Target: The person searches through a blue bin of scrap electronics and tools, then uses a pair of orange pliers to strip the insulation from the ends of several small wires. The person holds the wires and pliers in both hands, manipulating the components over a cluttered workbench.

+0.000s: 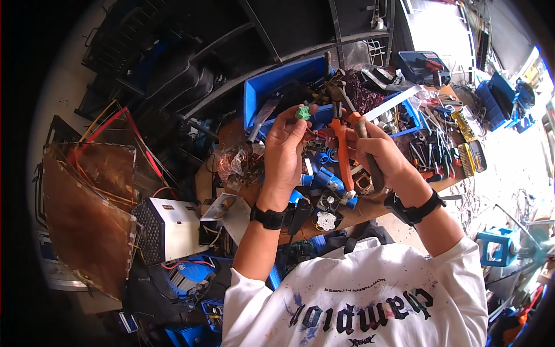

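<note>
Raised over the cluttered bench, my left hand [283, 153] pinches a small green terminal block [303, 113] between thumb and fingers. My right hand [381, 151] is closed around long-handled pliers [345, 153], with metal jaws pointing away from me. One handle is orange; the other looks grey and worn toward its end. Short red wires [315, 134] show between my hands, but I cannot tell what they join. Below the pliers lie blue cylindrical parts [329, 180] and a coil of copper wire [363, 184].
Behind my hands stands a blue bin [250, 103] of parts. Hand tools [436, 144] crowd the bench to the right, near a yellow-edged case [467, 159]. A bag of wires [230, 165] and a white metal box [176, 225] are at left, beside a rusty brown panel [92, 208].
</note>
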A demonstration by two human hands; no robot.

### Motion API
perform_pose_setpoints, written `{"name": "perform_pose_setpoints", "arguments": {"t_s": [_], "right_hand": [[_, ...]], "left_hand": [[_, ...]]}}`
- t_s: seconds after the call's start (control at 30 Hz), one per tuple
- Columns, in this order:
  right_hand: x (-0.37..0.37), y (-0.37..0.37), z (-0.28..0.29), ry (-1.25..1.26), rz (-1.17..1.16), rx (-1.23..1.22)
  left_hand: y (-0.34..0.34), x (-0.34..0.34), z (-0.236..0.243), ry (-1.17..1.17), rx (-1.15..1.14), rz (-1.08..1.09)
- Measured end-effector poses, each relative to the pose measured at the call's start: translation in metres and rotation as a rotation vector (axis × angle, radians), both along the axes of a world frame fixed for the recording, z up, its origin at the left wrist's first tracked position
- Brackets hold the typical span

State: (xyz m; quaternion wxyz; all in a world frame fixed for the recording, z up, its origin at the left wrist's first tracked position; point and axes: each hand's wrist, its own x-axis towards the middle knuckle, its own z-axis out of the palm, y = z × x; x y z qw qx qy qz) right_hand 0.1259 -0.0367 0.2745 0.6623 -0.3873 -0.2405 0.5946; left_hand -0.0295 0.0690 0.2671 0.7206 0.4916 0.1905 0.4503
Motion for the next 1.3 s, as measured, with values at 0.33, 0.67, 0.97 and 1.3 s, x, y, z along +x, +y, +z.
{"name": "perform_pose_setpoints", "arguments": {"t_s": [0.33,0.67,0.97,1.3], "right_hand": [[0.008,-0.009,-0.003,-0.126,0.143,0.018],[0.008,-0.023,0.004,-0.230,0.159,-0.047],[0.017,-0.037,0.015,-0.286,0.155,-0.060],[0.005,-0.056,0.043,-0.581,0.146,-0.113]], "left_hand": [[0.003,-0.001,-0.018,-0.027,-0.108,0.019],[-0.001,0.004,-0.018,0.034,-0.197,0.042],[-0.012,0.007,-0.007,0.078,-0.167,0.080],[-0.012,0.008,0.002,0.042,-0.098,0.158]]}}
